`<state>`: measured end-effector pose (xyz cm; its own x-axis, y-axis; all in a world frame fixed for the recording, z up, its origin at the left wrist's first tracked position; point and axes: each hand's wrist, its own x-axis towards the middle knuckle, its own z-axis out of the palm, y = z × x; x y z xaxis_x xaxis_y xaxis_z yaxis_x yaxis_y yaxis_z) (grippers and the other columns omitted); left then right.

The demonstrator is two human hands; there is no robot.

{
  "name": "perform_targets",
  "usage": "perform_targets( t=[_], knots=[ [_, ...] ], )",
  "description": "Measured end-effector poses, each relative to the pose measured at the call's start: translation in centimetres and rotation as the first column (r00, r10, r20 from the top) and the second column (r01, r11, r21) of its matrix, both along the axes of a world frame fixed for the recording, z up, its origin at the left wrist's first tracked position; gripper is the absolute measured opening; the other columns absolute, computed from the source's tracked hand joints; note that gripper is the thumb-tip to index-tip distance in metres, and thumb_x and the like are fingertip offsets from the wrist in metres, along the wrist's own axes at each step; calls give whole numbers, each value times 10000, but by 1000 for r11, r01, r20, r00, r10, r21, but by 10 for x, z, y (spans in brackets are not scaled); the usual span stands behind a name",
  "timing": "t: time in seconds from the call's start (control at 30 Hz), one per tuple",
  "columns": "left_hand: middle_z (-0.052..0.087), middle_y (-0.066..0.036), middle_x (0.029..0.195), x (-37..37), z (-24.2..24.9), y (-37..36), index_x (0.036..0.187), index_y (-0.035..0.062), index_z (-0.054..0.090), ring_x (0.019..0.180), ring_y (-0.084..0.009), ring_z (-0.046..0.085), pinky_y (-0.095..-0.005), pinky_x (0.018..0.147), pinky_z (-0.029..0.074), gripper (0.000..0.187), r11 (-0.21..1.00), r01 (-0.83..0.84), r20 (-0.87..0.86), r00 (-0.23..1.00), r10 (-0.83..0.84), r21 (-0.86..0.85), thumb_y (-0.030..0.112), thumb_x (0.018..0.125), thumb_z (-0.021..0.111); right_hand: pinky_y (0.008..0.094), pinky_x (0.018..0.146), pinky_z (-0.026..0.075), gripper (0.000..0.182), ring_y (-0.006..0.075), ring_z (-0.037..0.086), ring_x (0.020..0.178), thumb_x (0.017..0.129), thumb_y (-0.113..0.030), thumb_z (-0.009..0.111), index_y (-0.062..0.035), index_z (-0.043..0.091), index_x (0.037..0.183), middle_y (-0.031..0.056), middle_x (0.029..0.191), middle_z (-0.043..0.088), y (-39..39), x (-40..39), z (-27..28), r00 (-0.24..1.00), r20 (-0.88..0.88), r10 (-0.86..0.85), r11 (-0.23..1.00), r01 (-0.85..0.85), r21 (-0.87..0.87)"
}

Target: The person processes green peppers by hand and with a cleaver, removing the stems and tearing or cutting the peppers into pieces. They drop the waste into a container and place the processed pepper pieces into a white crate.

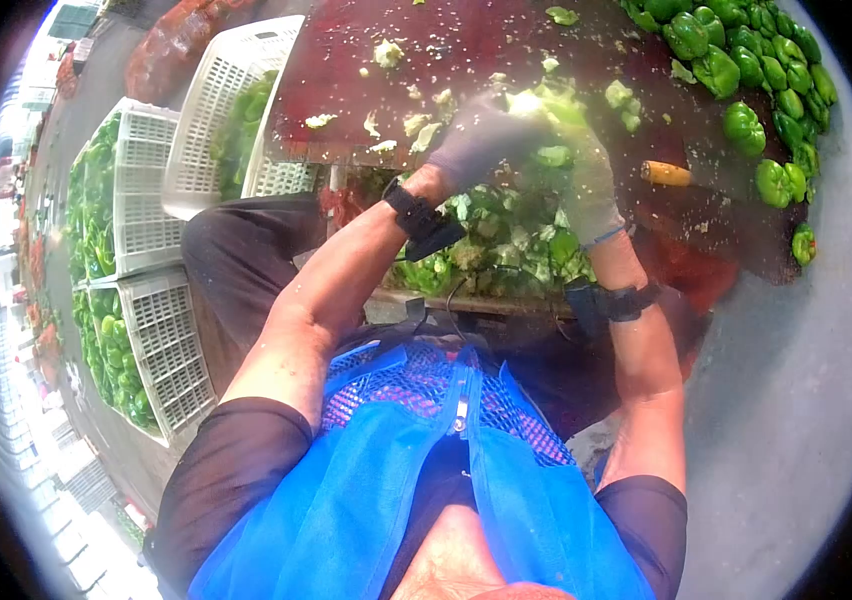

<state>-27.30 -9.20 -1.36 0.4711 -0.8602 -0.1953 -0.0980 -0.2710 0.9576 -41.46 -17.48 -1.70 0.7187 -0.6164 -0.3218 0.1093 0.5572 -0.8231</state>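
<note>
While the left hand (486,140) and right hand (588,175) flank a blurred pale-green vegetable (546,105), whether their fingers clamp it I cannot tell, and green peppers (749,66) lie at two o'clock.

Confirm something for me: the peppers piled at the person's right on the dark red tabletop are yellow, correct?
No, not yellow: the head view shows green peppers piled at the person's right on the dark red tabletop.

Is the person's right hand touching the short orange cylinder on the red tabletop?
Apart. The head view shows a strip of red tabletop between the right hand and the orange cylinder, which lies off to the hand's right.
</note>
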Motion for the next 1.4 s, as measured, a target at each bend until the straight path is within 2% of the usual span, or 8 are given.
perform_targets(
  t=[0.2, 0.4, 0.57, 0.73, 0.93, 1.1, 1.13, 1.4],
  knots=[
    [680, -65, 893, 12, -47, 3, 996, 28, 673, 728, -120, 651, -244, 622, 532, 175, 861, 419, 772, 634, -50, -288, 133, 877, 600, 368, 642, 620, 387, 243, 674, 829, 885, -142, 539, -17, 534, 1252, 126, 1073, 618, -1, -7, 12, 991, -28, 128, 991, -127, 37],
    [607, -66, 859, 11, -58, 3, 1067, 75, 579, 669, -134, 580, -257, 566, 506, 353, 960, -90, -395, 918, -23, -266, 362, 863, 555, 358, 652, 625, 399, 226, 682, 825, 870, -95, 535, 25, 518, 1250, 148, 1028, 639, -6, -7, 0, 975, -30, 221, 966, -223, -134],
    [573, -59, 816, 29, -107, 8, 1067, 87, 570, 565, -126, 494, -244, 512, 434, 410, 855, 116, 255, 967, 19, -505, 448, 878, 522, 323, 600, 614, 413, 213, 691, 796, 873, -123, 550, 37, 510, 1253, 169, 1013, 655, -7, -6, 15, 970, -42, 241, 966, -244, -84],
    [539, -28, 783, 35, -110, 13, 1205, 51, 523, 481, -80, 388, -215, 444, 339, 673, 930, 98, -20, 994, -112, -354, 633, 874, 449, 306, 576, 599, 388, 216, 681, 768, 870, -90, 524, 32, 523, 1239, 152, 969, 661, -21, -11, 10, 926, -31, 376, 925, -377, -43],
    [538, 12, 700, 61, -28, 39, 1356, -100, 356, 431, -24, 427, -192, 385, 378, 813, 782, -106, -751, 381, -539, -614, 589, 928, 414, 330, 591, 592, 367, 232, 673, 768, 893, -107, 524, -1, 522, 1245, 155, 974, 641, -30, -14, 7, 977, -80, 197, 979, -200, -36],
    [684, -140, 929, 53, 38, 46, 1258, 44, 565, 630, -122, 641, -214, 492, 516, 604, 617, 580, -94, 764, -638, 532, 506, 871, 603, 355, 638, 620, 416, 246, 690, 802, 912, -244, 532, 31, 515, 1224, 167, 981, 648, -34, -7, 11, 984, 44, 173, 984, -170, -57],
    [684, -135, 917, 57, 20, 42, 1222, 33, 587, 648, -127, 646, -235, 528, 532, 556, 706, 642, 523, 509, -684, 299, 463, 873, 625, 359, 652, 622, 419, 251, 690, 817, 918, -255, 528, 30, 514, 1225, 169, 989, 647, -29, -5, 15, 988, 61, 139, 990, -137, -41],
    [716, -73, 928, -13, 19, 19, 1130, 147, 656, 708, -151, 696, -264, 604, 578, 271, 973, 133, 726, 686, 47, -190, 216, 868, 674, 342, 692, 620, 315, 201, 665, 899, 957, -183, 487, -25, 546, 1223, 112, 1046, 626, -22, -5, 15, 997, 69, 33, 963, -13, -270]
  ],
)
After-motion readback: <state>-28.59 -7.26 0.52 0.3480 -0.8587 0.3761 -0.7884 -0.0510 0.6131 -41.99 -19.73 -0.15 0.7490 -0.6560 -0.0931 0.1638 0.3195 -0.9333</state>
